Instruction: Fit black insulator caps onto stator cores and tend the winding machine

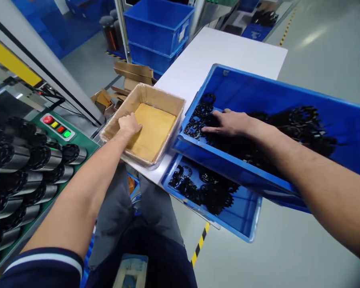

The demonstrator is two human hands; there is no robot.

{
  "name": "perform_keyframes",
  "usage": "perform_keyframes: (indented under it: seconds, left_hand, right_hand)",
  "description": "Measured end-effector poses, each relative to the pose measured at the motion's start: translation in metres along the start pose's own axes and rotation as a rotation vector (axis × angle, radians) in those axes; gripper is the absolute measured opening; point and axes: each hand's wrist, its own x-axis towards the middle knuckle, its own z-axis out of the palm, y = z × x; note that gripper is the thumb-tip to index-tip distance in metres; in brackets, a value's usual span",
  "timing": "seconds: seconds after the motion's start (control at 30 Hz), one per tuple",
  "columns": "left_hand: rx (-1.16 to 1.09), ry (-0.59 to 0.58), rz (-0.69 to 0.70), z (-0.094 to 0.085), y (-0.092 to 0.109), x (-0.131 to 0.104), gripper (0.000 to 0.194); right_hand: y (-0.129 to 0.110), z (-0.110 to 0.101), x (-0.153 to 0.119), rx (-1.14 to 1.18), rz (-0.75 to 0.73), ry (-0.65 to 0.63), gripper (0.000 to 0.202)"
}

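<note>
A factory floor — blue plastic crates (276,100) of black ring parts (300,124) sit on a white surface (228,48), a machine panel with coloured buttons (57,127) stands left, and yellow-black hazard tape (200,244) marks the grey concrete floor.

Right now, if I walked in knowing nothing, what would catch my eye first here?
Probably the big blue bin at right, tilted over a second blue bin, both holding black ring-shaped parts; the right hand rests among them. At centre, the left hand reaches into a cardboard box lined with a tan sheet. Far left, rows of metal cylinders sit beside coloured buttons.
</note>
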Motion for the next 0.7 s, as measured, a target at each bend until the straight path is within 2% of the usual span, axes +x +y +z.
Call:
perform_keyframes:
  seconds: [0.2, 0.33, 0.4, 0.53, 0.63, 0.7]
  left_hand:
    - [-0.068, -0.061, 0.003, 0.008, -0.001, -0.002, 0.069]
    - [-0.146, -0.103, 0.012, -0.002, -0.005, -0.014, 0.054]
    - [-0.140, -0.040, 0.017, -0.014, -0.004, -0.021, 0.057]
    - [-0.160, 0.131, 0.113, -0.052, -0.001, -0.047, 0.089]
    - [-0.262, 0.347, 0.218, -0.081, -0.010, -0.095, 0.105]
    - [-0.400, 0.507, 0.317, -0.090, -0.029, -0.145, 0.115]
  right_hand:
    - [-0.004, -0.004, -0.003, 0.018, -0.003, 0.001, 0.126]
    - [-0.009, -0.009, -0.008, 0.040, 0.002, 0.011, 0.122]
    - [-0.010, -0.011, -0.008, 0.051, 0.002, 0.013, 0.120]
    - [-0.008, -0.012, -0.006, 0.056, -0.004, 0.015, 0.116]
    - [-0.005, -0.012, -0.004, 0.048, -0.024, 0.008, 0.115]
    - [-0.004, -0.012, -0.003, 0.034, -0.039, 0.003, 0.115]
